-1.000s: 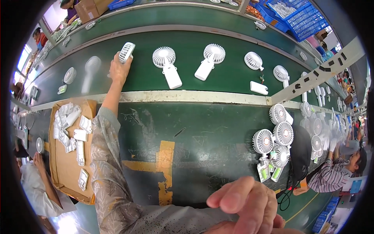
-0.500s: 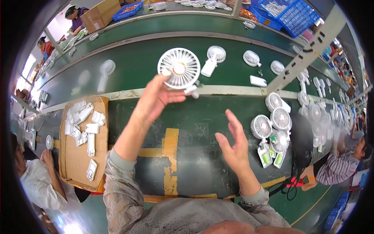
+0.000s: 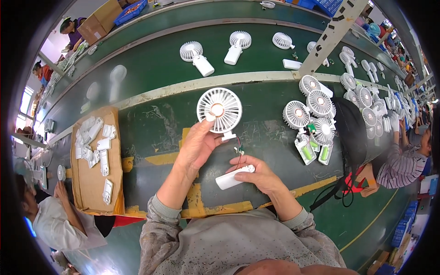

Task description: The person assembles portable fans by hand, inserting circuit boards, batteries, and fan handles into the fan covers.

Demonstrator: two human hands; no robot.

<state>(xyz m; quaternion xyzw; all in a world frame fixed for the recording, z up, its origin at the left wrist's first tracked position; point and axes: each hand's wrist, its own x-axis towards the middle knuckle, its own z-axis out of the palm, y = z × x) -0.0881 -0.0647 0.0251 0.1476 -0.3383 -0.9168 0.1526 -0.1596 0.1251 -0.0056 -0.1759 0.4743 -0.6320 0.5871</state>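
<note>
My left hand (image 3: 200, 143) grips a round white fan head (image 3: 220, 110) by its lower left rim, thumb on the grille near the orange-ringed hub. Thin wires and a small green circuit board (image 3: 239, 149) hang below the fan's neck. In my right hand (image 3: 262, 176) is a white fan handle (image 3: 233, 178), lying at a slant between thumb and fingers. The wires run from the fan head toward this handle. Both parts are held above the dark bench, close to my body.
To my left, a cardboard tray (image 3: 112, 183) holds several white handle shells (image 3: 104, 162). A cluster of fans (image 3: 318, 101), some with green batteries exposed, lies at right beside a black bag (image 3: 350, 130). Beyond a pale rail (image 3: 160, 94), more fans (image 3: 240, 40) lie on the green belt (image 3: 146, 68). People sit on both sides.
The fan head has come from over the belt toward me in my left hand. My right hand, then open and holding nothing, now grips the white handle.
</note>
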